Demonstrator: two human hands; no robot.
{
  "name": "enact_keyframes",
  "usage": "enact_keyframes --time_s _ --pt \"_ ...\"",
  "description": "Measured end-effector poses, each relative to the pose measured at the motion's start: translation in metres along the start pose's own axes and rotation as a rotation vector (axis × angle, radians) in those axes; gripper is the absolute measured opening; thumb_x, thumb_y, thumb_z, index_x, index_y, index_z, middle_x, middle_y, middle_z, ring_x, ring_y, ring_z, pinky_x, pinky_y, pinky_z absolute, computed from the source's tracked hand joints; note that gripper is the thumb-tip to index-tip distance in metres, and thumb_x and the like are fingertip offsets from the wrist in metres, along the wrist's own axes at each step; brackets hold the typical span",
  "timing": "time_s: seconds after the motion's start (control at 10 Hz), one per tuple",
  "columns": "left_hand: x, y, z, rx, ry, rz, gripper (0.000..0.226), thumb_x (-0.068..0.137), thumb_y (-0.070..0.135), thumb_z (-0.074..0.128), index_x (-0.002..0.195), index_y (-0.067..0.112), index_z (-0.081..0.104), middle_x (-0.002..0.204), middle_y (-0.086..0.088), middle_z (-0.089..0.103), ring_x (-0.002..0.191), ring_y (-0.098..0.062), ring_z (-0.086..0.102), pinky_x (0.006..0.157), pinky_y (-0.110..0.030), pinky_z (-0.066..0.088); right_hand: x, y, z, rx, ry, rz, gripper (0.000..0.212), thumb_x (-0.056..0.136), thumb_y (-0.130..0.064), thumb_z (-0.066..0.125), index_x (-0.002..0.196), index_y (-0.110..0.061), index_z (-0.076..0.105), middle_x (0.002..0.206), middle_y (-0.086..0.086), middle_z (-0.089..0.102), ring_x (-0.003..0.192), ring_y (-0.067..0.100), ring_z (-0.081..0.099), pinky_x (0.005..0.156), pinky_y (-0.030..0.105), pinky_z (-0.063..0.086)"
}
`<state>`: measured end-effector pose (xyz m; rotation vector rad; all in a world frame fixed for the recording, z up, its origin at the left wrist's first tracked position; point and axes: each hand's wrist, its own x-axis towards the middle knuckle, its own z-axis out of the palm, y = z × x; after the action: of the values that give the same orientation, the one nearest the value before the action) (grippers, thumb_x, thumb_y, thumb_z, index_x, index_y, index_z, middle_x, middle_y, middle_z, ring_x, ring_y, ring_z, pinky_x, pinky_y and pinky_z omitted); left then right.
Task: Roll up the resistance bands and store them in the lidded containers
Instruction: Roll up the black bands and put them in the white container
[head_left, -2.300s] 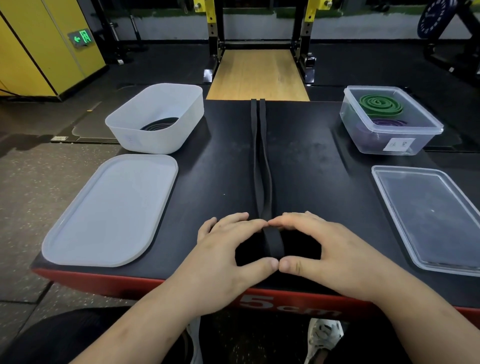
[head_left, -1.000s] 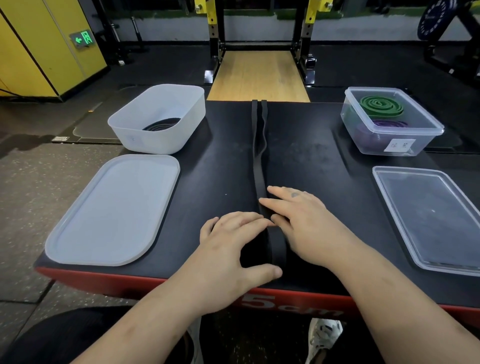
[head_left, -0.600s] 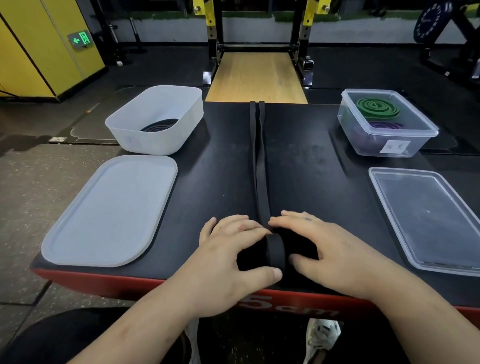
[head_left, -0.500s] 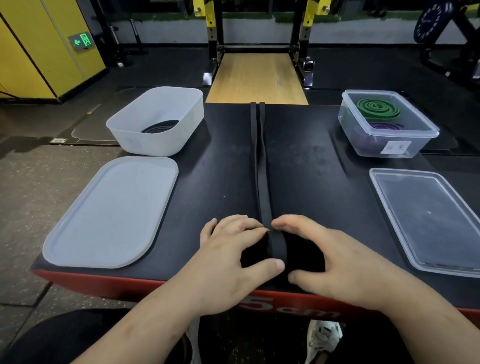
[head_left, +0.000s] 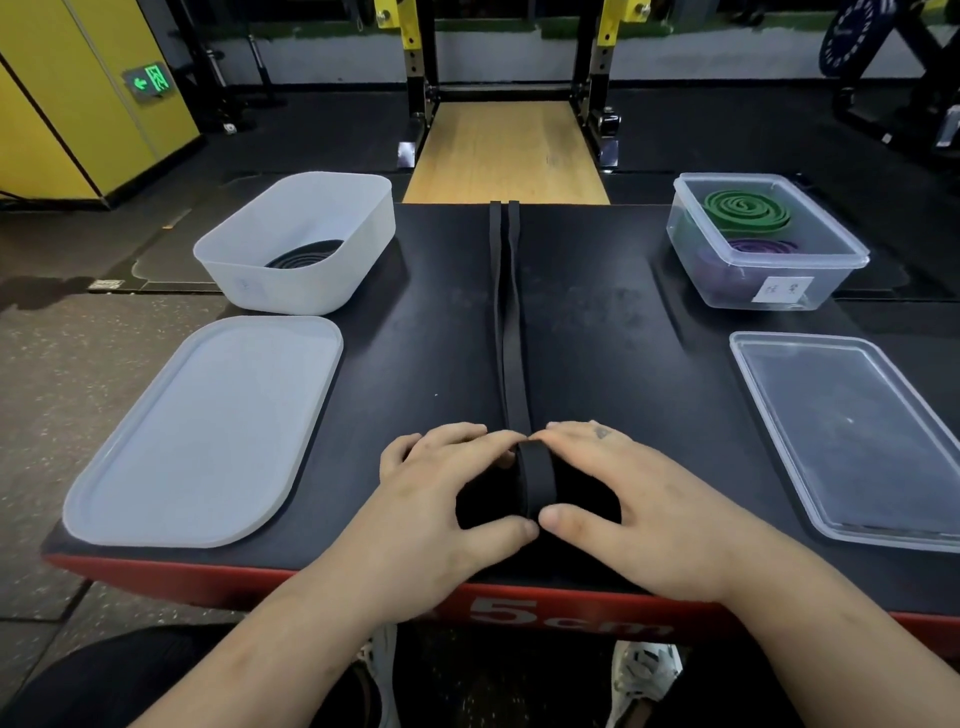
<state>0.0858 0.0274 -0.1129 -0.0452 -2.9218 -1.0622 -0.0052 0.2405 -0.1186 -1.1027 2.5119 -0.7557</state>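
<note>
A long black resistance band (head_left: 506, 312) lies flat down the middle of the black platform (head_left: 613, 322), its near end wound into an upright roll (head_left: 537, 480). My left hand (head_left: 447, 509) and my right hand (head_left: 628, 504) clasp that roll from either side, thumbs meeting at its front. A white tub (head_left: 332, 260) at the back left holds a coiled black band (head_left: 304, 254). At the back right a clear container (head_left: 763, 249) holds a green coil (head_left: 745, 210) and a purple coil (head_left: 761, 247).
The white lid (head_left: 208, 431) lies flat at the front left. The clear lid (head_left: 857, 436) lies at the front right. The platform's red front edge (head_left: 156, 571) runs just under my wrists. A yellow rack and wooden deck (head_left: 506, 150) stand beyond.
My right hand reached forward along the band, then came back beside the left. Both hands now cup the roll again and the roll looks slightly thicker.
</note>
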Motion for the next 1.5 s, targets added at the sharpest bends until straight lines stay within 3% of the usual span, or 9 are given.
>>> enact_keyframes --time_s 0.3,0.5,0.6,0.7,0.8,0.9,1.1,1.3,1.5 --pt "0.0 0.001 0.007 -0.02 0.034 0.036 0.058 0.075 0.065 0.056 0.13 0.047 0.056 0.129 0.051 0.038 0.142 0.015 0.015 0.124 -0.04 0.013 -0.01 -0.001 0.002 0.063 0.023 -0.008 0.069 0.087 -0.072 0.057 0.149 -0.061 0.027 0.143 -0.04 0.041 0.141 -0.014 0.032 0.116 0.025 0.036" --pt "0.002 -0.002 0.006 -0.009 0.022 -0.022 0.069 0.082 0.074 0.049 0.144 0.044 0.046 0.139 0.035 0.043 0.134 0.026 0.008 0.125 -0.035 0.013 -0.001 0.0 0.0 0.04 0.024 0.005 0.06 0.089 -0.059 0.068 0.131 -0.076 0.029 0.122 -0.067 0.024 0.116 -0.047 -0.005 0.103 -0.005 0.002" --pt "0.003 -0.001 0.0 -0.055 -0.039 -0.073 0.072 0.085 0.063 0.064 0.147 0.061 0.028 0.133 0.046 0.036 0.132 0.024 0.009 0.121 -0.031 0.016 0.006 0.004 0.002 0.033 0.053 0.016 0.068 0.089 -0.067 0.059 0.15 -0.059 0.03 0.148 -0.04 0.022 0.125 -0.04 -0.009 0.109 0.001 0.002" --pt "0.008 -0.001 -0.001 0.0 -0.027 -0.1 0.073 0.08 0.064 0.07 0.139 0.069 0.028 0.134 0.045 0.034 0.142 -0.006 0.015 0.112 -0.028 0.021 0.009 0.005 0.002 0.043 0.075 0.038 0.07 0.091 -0.064 0.058 0.155 -0.049 0.033 0.154 -0.032 0.023 0.141 -0.023 -0.003 0.116 0.011 0.004" --pt "0.007 0.002 -0.003 -0.012 -0.031 -0.047 0.057 0.08 0.06 0.072 0.128 0.068 0.043 0.126 0.055 0.032 0.138 0.015 0.009 0.11 -0.023 0.017 0.006 0.002 -0.001 0.063 0.078 -0.025 0.053 0.095 -0.06 0.057 0.144 -0.052 0.036 0.145 -0.043 0.023 0.135 -0.033 -0.004 0.112 0.001 0.001" --pt "-0.002 0.006 -0.001 -0.027 -0.051 0.04 0.048 0.081 0.051 0.077 0.115 0.065 0.045 0.118 0.069 0.02 0.129 0.033 0.002 0.116 -0.019 0.0 -0.003 0.003 0.004 0.036 0.079 -0.097 0.05 0.096 -0.068 0.05 0.14 -0.044 0.051 0.144 -0.036 0.043 0.145 -0.024 0.011 0.122 0.012 0.007" --pt "-0.005 0.001 0.005 0.003 -0.013 0.029 0.071 0.073 0.075 0.053 0.138 0.045 0.053 0.125 0.059 0.031 0.14 0.022 0.007 0.126 -0.036 0.001 -0.014 0.003 0.005 0.068 0.03 -0.035 0.067 0.087 -0.074 0.06 0.146 -0.063 0.032 0.141 -0.044 0.043 0.148 -0.015 0.019 0.125 0.023 0.016" --pt "-0.001 0.003 -0.002 -0.037 -0.088 -0.033 0.063 0.09 0.066 0.056 0.148 0.054 0.035 0.129 0.058 0.03 0.13 0.034 -0.005 0.125 -0.032 0.001 -0.005 -0.001 0.003 0.043 0.065 -0.07 0.052 0.094 -0.057 0.062 0.134 -0.066 0.031 0.125 -0.054 0.037 0.121 -0.043 0.012 0.11 -0.003 -0.001" --pt "0.002 0.001 -0.007 -0.062 -0.115 -0.072 0.064 0.079 0.063 0.072 0.128 0.077 0.033 0.128 0.056 0.025 0.135 0.025 -0.004 0.119 -0.028 0.012 0.002 0.003 0.008 0.039 0.075 -0.068 0.055 0.098 -0.066 0.044 0.151 -0.053 0.035 0.139 -0.035 0.047 0.142 -0.01 0.032 0.116 0.02 0.026"
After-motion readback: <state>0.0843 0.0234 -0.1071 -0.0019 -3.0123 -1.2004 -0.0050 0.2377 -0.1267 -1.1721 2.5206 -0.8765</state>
